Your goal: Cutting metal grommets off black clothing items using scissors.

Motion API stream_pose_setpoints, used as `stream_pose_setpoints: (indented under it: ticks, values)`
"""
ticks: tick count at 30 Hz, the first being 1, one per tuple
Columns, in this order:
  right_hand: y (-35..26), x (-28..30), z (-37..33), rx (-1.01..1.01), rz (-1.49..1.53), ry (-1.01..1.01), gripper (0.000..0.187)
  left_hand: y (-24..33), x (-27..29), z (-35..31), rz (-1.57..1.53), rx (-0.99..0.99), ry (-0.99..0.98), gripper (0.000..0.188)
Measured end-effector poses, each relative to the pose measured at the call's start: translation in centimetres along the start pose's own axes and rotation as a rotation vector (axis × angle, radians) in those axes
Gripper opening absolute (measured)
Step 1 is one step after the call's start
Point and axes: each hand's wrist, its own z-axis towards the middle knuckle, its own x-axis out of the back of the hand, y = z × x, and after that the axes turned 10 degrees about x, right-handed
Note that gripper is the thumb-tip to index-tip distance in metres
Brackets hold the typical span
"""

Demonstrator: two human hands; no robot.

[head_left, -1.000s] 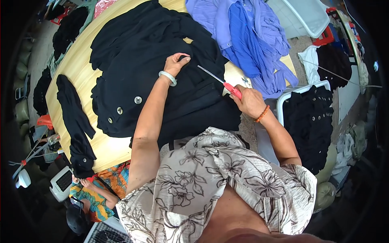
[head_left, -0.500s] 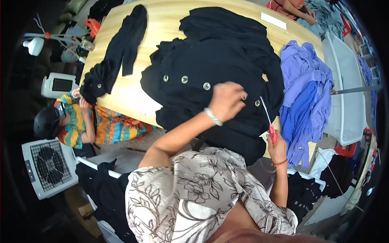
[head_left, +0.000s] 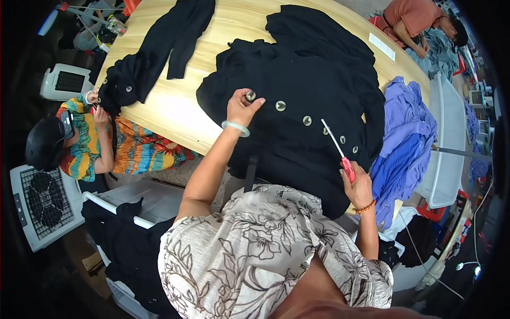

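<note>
A black garment (head_left: 313, 74) with a row of large round shiny buttons (head_left: 280, 106) lies spread on the table in front of me. My left hand (head_left: 243, 110), wearing a pale bangle, is closed at the row's left end, its fingers pinching a button (head_left: 251, 96). Over the lower right of the garment, my right hand (head_left: 359, 187) grips red-handled scissors (head_left: 346, 166). Their slim metal blades point up and left, above the buttons on that side; whether the blades are parted is too small to tell.
Purple garments (head_left: 404, 117) hang over the table's right edge, beside a pale plastic bin (head_left: 446, 138). At the left, a person (head_left: 85, 141) handles another black garment (head_left: 159, 50); a second person (head_left: 411, 21) works at the far right. A fan unit (head_left: 45, 204) stands lower left.
My left hand has moved left along the row of buttons and now pinches one at its end. The scissors stay in my right hand. The whole view has shifted somewhat.
</note>
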Motion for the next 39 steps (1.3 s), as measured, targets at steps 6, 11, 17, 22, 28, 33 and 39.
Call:
stream_pose_setpoints:
  ticks: [6,11,17,22,28,33,39]
  values:
    - [-2.7,-0.1,2.0,-0.018,-0.026,-0.146,0.022,4.3,-0.9,-4.8,0.022,-0.554,-0.024,0.020]
    - [-3.1,-0.5,3.0,-0.011,-0.044,-0.142,0.021,4.5,-2.0,-4.7,0.071,-0.574,-0.003,0.016]
    - [-3.3,-0.7,3.2,-0.007,-0.061,-0.120,0.020,-1.5,1.7,1.2,0.173,-0.161,0.341,0.024]
    - [-3.2,-1.4,2.7,0.002,-0.031,-0.112,0.019,-2.8,0.6,3.1,0.320,0.100,0.272,0.032]
    - [-3.2,-1.5,0.6,0.060,-0.022,-0.155,0.019,-0.6,2.8,2.3,0.369,0.171,0.086,0.033]
    - [-3.9,-2.4,-0.2,0.189,0.057,-0.225,0.019,5.5,2.1,-1.4,0.577,-0.582,0.376,0.019]
    - [-4.3,-4.1,0.2,0.300,0.082,-0.296,0.021,9.3,0.4,-3.9,0.478,-0.543,0.129,0.019]
